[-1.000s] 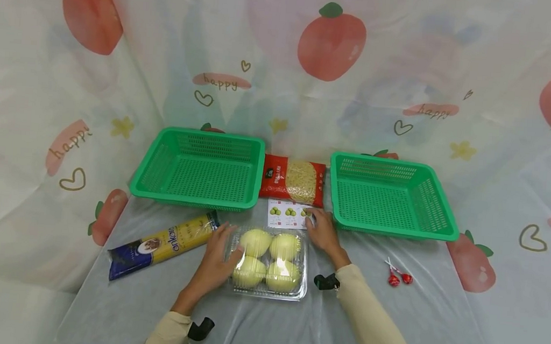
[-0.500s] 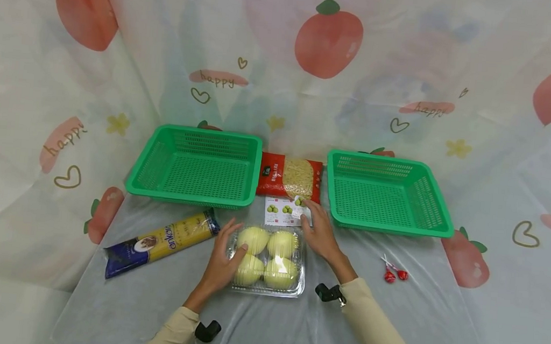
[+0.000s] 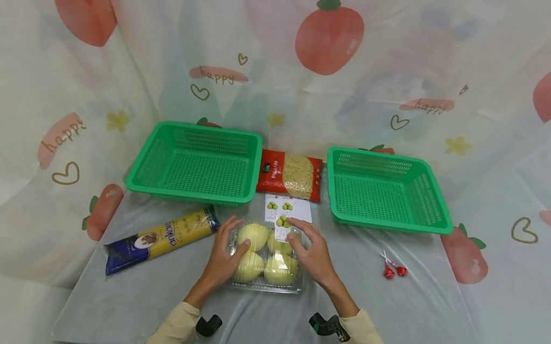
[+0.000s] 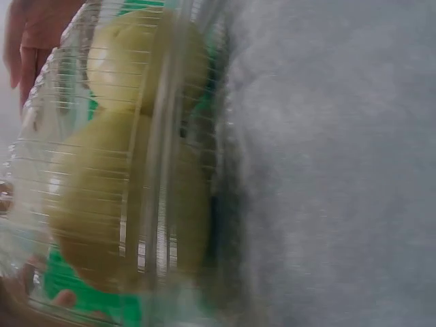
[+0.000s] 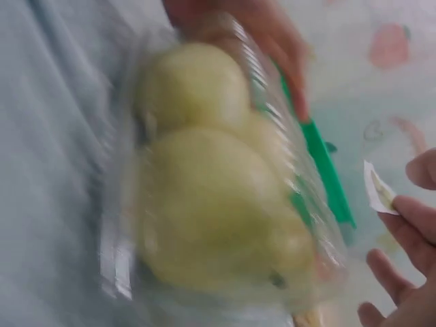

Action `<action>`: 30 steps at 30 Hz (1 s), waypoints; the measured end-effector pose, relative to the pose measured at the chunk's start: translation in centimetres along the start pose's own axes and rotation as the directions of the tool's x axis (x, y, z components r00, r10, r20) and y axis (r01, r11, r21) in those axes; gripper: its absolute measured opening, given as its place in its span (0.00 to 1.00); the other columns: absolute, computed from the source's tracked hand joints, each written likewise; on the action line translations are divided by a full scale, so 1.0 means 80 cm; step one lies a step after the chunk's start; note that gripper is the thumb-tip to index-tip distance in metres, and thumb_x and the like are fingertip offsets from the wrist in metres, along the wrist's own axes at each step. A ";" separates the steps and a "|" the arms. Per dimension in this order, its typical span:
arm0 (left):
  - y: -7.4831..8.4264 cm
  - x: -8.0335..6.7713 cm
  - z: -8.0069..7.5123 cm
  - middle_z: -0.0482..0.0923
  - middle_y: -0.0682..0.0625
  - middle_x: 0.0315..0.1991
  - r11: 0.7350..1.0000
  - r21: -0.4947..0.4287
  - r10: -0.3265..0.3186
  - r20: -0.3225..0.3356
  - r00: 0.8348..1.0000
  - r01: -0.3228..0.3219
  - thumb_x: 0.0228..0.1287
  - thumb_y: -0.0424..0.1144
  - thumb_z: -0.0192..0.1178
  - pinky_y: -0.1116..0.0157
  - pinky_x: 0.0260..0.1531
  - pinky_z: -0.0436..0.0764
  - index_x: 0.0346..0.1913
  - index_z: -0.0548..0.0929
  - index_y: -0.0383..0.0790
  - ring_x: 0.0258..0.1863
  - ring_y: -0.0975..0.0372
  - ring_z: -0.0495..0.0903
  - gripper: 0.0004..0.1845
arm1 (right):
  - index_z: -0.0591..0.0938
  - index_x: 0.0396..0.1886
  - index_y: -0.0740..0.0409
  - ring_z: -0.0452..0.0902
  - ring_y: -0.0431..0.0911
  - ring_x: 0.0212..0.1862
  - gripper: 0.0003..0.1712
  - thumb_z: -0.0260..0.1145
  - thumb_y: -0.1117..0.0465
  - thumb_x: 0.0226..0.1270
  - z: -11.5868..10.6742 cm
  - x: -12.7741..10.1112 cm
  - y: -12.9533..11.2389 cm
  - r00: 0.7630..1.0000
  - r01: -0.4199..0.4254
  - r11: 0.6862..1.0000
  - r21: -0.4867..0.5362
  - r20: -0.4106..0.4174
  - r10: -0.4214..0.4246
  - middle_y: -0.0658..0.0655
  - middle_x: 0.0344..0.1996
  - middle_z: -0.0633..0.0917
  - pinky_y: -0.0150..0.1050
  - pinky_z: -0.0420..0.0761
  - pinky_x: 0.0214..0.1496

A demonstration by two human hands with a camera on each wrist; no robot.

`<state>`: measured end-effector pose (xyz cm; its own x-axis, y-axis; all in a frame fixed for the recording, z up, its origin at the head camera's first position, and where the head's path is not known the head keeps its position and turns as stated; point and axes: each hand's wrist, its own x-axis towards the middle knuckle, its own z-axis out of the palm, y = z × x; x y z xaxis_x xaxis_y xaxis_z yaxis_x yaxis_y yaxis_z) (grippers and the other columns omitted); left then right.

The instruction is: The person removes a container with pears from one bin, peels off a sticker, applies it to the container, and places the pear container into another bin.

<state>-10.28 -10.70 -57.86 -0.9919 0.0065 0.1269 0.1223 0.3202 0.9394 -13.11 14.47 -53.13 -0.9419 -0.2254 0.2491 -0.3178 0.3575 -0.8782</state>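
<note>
A clear plastic clamshell box (image 3: 266, 286) holds several round, pale yellow-green fruits (image 3: 249, 267) at the near middle of the table. My left hand (image 3: 222, 257) holds the box by its left side, thumb over the lid. Between thumb and fingertips, my right hand (image 3: 315, 253) pinches a small white sticker (image 3: 282, 229) printed with green fruits; in the head view it overlaps the far part of the lid. The right wrist view shows this sticker (image 5: 377, 191) curled at the fingertips. Behind the box lies a sheet of matching stickers (image 3: 301, 209).
Two green plastic baskets (image 3: 191, 192) (image 3: 388, 222) stand at the back. A red bag of pasta (image 3: 290, 176) lies between them. A blue and yellow pasta packet (image 3: 163, 240) is at left, two red lollipops (image 3: 394, 271) at right. A printed curtain (image 3: 274, 58) hangs behind.
My right hand has peeled a sticker off the sheet and brought it toward me, over the box. My left hand has stayed at the box's left side.
</note>
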 end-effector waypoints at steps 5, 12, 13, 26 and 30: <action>0.008 0.006 0.000 0.52 0.42 0.84 0.995 0.071 -0.066 0.001 0.998 0.065 0.72 0.54 0.67 0.28 0.73 0.57 0.80 0.66 0.47 0.82 0.41 0.52 0.39 | 0.87 0.64 0.55 0.73 0.56 0.70 0.19 0.69 0.62 0.76 0.024 -0.013 -0.005 0.999 0.044 0.997 -0.068 -0.009 -0.045 0.56 0.63 0.85 0.64 0.71 0.71; 0.011 0.010 0.002 0.53 0.39 0.83 0.988 0.136 -0.073 -0.002 0.997 0.073 0.64 0.57 0.73 0.29 0.72 0.60 0.79 0.66 0.45 0.81 0.39 0.54 0.45 | 0.89 0.60 0.56 0.73 0.58 0.69 0.17 0.70 0.64 0.74 0.044 -0.017 -0.006 0.996 0.074 0.993 -0.096 -0.035 -0.078 0.57 0.57 0.88 0.69 0.60 0.72; 0.010 0.010 0.002 0.53 0.39 0.83 0.987 0.142 -0.074 -0.002 0.997 0.073 0.64 0.57 0.73 0.29 0.72 0.60 0.79 0.66 0.44 0.81 0.39 0.54 0.46 | 0.89 0.59 0.57 0.74 0.59 0.69 0.16 0.70 0.65 0.74 0.046 -0.017 -0.006 0.995 0.088 0.991 -0.103 -0.040 -0.093 0.57 0.57 0.89 0.70 0.58 0.73; 0.012 0.009 0.000 0.54 0.37 0.82 0.984 0.171 -0.050 0.015 0.999 0.047 0.57 0.57 0.77 0.28 0.70 0.62 0.79 0.66 0.44 0.80 0.37 0.55 0.51 | 0.90 0.57 0.58 0.76 0.61 0.66 0.18 0.75 0.67 0.67 0.055 -0.018 0.008 0.967 0.221 0.926 -0.305 -0.057 -0.249 0.56 0.54 0.91 0.77 0.54 0.72; 0.011 0.009 0.001 0.54 0.36 0.82 0.984 0.175 -0.037 0.016 0.999 0.033 0.57 0.56 0.77 0.28 0.70 0.62 0.79 0.66 0.43 0.79 0.37 0.55 0.51 | 0.88 0.60 0.58 0.71 0.63 0.72 0.22 0.76 0.63 0.67 0.053 -0.018 0.012 0.971 0.211 0.911 -0.354 -0.033 -0.237 0.57 0.63 0.86 0.75 0.54 0.73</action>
<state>-10.85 -10.30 -56.98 -0.9961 0.0099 0.0873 0.0813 0.4808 0.8731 -11.61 11.32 -56.06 -0.8427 -0.2739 0.4636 -0.5265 0.5994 -0.6029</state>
